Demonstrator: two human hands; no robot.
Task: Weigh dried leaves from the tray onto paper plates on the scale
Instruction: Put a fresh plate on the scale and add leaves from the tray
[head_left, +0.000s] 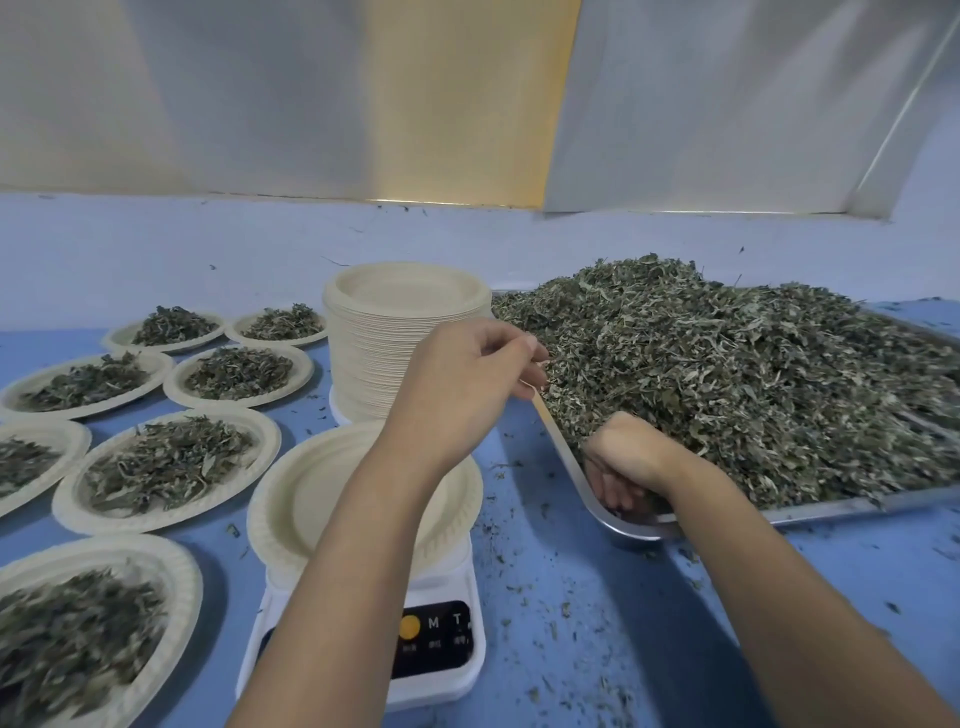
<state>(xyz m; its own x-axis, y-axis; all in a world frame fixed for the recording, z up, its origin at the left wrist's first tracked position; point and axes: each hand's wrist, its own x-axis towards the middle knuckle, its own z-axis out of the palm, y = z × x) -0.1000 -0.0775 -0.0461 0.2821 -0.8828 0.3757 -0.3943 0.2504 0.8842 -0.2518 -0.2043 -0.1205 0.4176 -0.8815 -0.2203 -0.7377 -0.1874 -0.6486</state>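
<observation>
**A:** In the head view, which step is this?

**B:** Gathering a portion, I'd judge. The right hand is in the near left corner of the steel tray, fingers curled under into the dried leaves, seemingly closing on a handful. The left hand is at the tray's left rim, thumb against curled forefinger. I cannot tell whether it pinches the rim or a few leaves.

**A:** And the next move?

**B:** Probably lifting that handful toward 9 o'clock, over the rim, and dropping it on the empty paper plate on the scale. The left forearm covers part of the plate and the display, so no reading is visible.

**A:** What's in the containers?

**B:** The tray, at 3 o'clock of the scale, is heaped high. At 12 o'clock stands a tall stack of empty plates. From 8 to 10 o'clock, seven filled plates each hold a mound of leaves. Crumbs litter the blue table.
</observation>
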